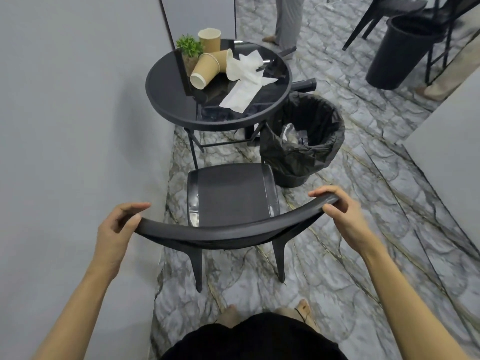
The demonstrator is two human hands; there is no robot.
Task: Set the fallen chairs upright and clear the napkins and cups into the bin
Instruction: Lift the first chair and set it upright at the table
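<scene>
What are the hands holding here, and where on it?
The black chair: left hand and right hand each grip one end of its curved backrest top rail.

I am reaching both bare arms forward and down. My left grip (pixel 118 224) is curling fingers and thumb round the left end of a curved bar, and my right grip (pixel 340 211) is pinching its right end, wrists slightly bent.
</scene>
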